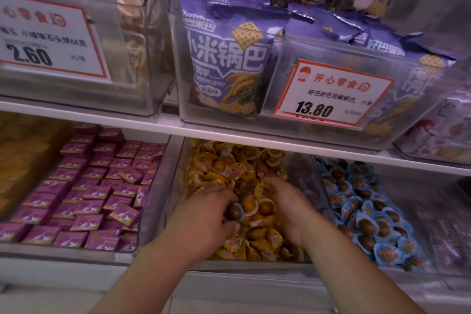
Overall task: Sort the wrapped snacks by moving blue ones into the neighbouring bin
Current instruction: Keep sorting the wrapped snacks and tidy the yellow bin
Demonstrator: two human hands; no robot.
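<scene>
Left hand (204, 214): fingers pinched a blue-wrapped snack (235, 211) in the yellow-snack bin (175, 176).
Right hand (285, 204): fingers relaxed, resting on yellow snacks (229, 168).
Blue-snack bin (418, 214): just right.

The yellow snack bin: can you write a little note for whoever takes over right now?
Left hand: in the yellow snack bin, fingers curled round a blue-wrapped snack.
Right hand: resting open on the yellow snacks, holding nothing I can see.
Blue snack bin: next door on the right, already holding many blue snacks.
Done: one stray blue snack is gripped.
Left: carry it into the blue bin, then dig for more; any buried ones are hidden.
</scene>
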